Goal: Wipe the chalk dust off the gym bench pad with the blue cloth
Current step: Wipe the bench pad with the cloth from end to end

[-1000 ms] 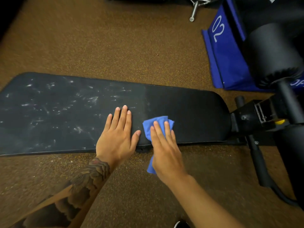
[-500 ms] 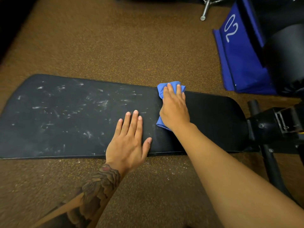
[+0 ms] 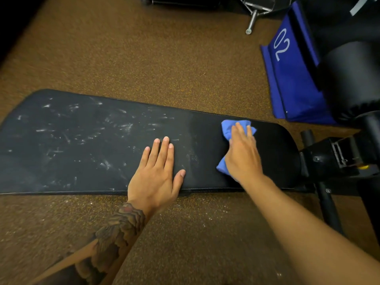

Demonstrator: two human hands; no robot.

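Note:
The long black bench pad (image 3: 82,145) lies across the view. White chalk smears (image 3: 123,128) cover its left and middle parts; its right end looks plain black. My right hand (image 3: 242,157) presses the crumpled blue cloth (image 3: 228,128) flat on the pad near its right end, with cloth showing beyond the fingertips and beside the palm. My left hand (image 3: 158,173) lies flat on the pad's near edge, fingers apart, holding nothing.
Brown speckled rubber floor (image 3: 164,58) surrounds the pad, with white specks near the front edge. The black bench frame and hinge (image 3: 337,157) sit at the right. A blue pad marked "02" (image 3: 287,75) and a black roller (image 3: 353,79) stand at the upper right. A metal bar (image 3: 251,23) lies at the top.
My right hand slid the cloth from the pad's near edge up to its far edge, then down and to the right. My left hand stayed flat on the pad.

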